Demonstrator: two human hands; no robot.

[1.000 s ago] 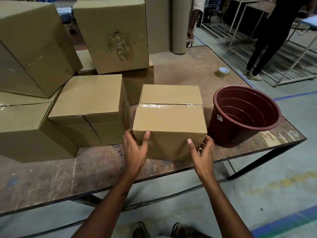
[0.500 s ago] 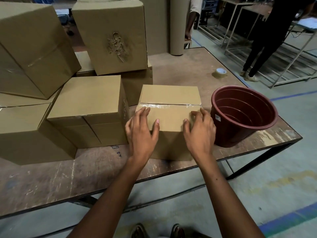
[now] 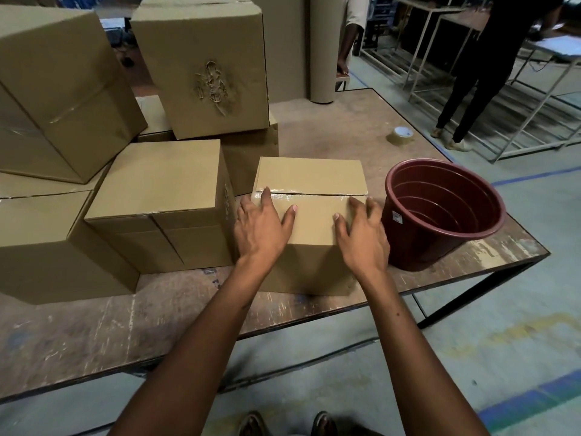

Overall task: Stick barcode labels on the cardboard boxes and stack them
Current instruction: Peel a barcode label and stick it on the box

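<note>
Pressing two hands (image 3: 262,226) (image 3: 363,237), one box (image 3: 314,215), one bucket (image 3: 440,212)

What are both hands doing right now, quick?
Left hand: open, fingers flat on top of the box.
Right hand: open, fingers flat on the same box.

I have only one view, from the camera on my head. It looks forward and down, from above the near edge of the table (image 3: 314,133). It is wide-angle, so straight lines bend at the borders. The table is close below me and fills the middle and left of the picture. In front of the table my two forearms enter from the bottom edge, and my feet show at the very bottom. Right of the table the floor is seen, and beyond its far right corner stand metal racks (image 3: 531,99), well apart.
</note>
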